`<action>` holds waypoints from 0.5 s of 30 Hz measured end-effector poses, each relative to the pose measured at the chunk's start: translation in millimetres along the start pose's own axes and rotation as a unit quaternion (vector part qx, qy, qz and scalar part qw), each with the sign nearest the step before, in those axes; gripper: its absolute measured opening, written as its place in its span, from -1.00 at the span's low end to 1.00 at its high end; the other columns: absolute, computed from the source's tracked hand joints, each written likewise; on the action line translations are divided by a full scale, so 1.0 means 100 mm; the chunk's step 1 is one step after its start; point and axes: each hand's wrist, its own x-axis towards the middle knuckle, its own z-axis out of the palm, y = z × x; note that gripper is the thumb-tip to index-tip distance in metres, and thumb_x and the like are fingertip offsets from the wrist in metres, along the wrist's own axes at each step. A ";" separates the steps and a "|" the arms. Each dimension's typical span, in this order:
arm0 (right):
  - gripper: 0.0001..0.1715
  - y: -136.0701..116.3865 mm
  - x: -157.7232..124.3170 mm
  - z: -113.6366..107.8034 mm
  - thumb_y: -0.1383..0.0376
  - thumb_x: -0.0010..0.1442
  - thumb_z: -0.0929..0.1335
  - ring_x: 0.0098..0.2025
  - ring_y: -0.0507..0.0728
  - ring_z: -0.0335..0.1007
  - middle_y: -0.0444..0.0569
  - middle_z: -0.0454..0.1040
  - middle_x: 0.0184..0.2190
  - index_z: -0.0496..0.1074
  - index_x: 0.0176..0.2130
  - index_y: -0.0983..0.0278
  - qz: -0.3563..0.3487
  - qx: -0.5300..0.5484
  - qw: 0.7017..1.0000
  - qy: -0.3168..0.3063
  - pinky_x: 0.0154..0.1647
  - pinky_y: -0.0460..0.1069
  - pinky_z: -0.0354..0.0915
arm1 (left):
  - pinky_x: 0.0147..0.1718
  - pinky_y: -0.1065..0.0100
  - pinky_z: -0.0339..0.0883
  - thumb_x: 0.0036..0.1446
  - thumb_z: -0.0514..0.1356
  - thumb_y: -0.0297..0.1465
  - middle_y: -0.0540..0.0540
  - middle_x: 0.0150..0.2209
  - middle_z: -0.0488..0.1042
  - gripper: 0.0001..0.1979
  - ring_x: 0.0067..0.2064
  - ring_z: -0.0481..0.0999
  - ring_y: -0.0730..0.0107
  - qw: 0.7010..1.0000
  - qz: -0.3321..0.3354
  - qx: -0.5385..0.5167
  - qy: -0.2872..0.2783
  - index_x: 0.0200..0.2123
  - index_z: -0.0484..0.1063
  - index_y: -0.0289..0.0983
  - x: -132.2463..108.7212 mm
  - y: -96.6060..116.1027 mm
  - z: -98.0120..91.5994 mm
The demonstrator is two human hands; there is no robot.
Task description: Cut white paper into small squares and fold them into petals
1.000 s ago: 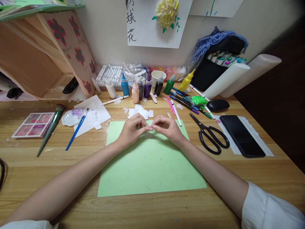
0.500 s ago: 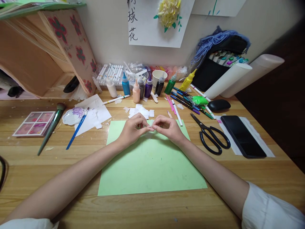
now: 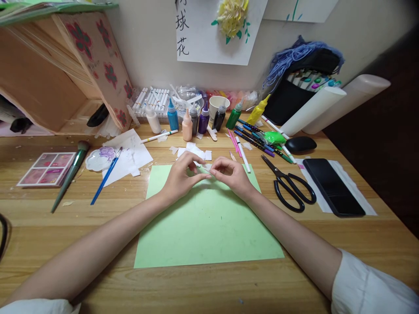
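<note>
A small piece of white paper is held up over the top part of a green sheet. My right hand pinches it between thumb and forefinger. Close on its other side is my left hand, with thumb and forefinger spread apart around the piece. The left thumb tip meets the right fingertips. Just behind my hands lie several white paper scraps, partly covered by the left fingers.
Black scissors and a phone lie to the right. Paint bottles and a paper cup line the back. At the left are a blue paintbrush, a large makeup brush and a white sheet.
My left forefinger has lifted away from its thumb, so the left pinch has opened. The right hand stays nearly in place, still pinching the paper piece.
</note>
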 end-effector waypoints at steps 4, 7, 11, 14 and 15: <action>-0.76 -0.01 0.01 0.00 0.15 0.05 0.39 -0.39 0.03 0.27 -0.12 0.34 -0.46 0.37 -0.45 0.28 0.013 0.027 0.998 0.055 -0.36 -0.06 0.19 | -0.44 0.45 0.20 -0.05 0.30 -0.25 0.02 -0.45 0.37 -0.74 -0.46 0.30 0.52 0.999 -0.038 0.002 0.015 -0.38 0.36 -0.29 -0.02 0.03 0.00; -0.77 0.00 0.01 0.01 0.16 0.06 0.38 -0.37 0.04 0.28 -0.11 0.35 -0.45 0.38 -0.44 0.28 0.011 0.008 0.999 0.049 -0.35 -0.05 0.19 | -0.39 0.43 0.23 0.09 0.18 -0.24 -0.02 -0.45 0.44 -0.78 -0.43 0.34 0.48 0.997 -0.032 0.003 -0.063 -0.42 0.41 -0.30 -0.03 0.07 0.00; -0.79 0.01 0.00 0.02 0.17 0.08 0.37 -0.37 0.04 0.26 -0.10 0.34 -0.43 0.40 -0.43 0.28 -0.002 -0.028 0.999 0.026 -0.37 -0.05 0.18 | -0.35 0.41 0.23 0.17 0.10 -0.26 -0.04 -0.40 0.45 -0.77 -0.38 0.37 0.45 0.994 -0.011 0.027 -0.104 -0.37 0.42 -0.29 -0.03 0.10 0.00; -0.80 0.01 0.00 0.02 0.18 0.09 0.36 -0.37 0.04 0.25 -0.10 0.34 -0.43 0.40 -0.43 0.27 -0.005 -0.039 0.999 0.019 -0.37 -0.05 0.17 | -0.38 0.42 0.21 0.17 0.08 -0.29 -0.03 -0.43 0.41 -0.78 -0.40 0.35 0.46 0.994 -0.004 0.051 -0.100 -0.41 0.38 -0.30 -0.03 0.09 0.00; -0.81 0.00 0.00 0.02 0.19 0.10 0.36 -0.37 0.04 0.25 -0.10 0.34 -0.43 0.40 -0.43 0.27 -0.007 -0.045 0.999 0.016 -0.37 -0.05 0.17 | -0.39 0.42 0.20 0.18 0.07 -0.31 -0.02 -0.44 0.40 -0.79 -0.40 0.34 0.46 0.994 -0.003 0.057 -0.097 -0.43 0.36 -0.30 -0.03 0.09 0.01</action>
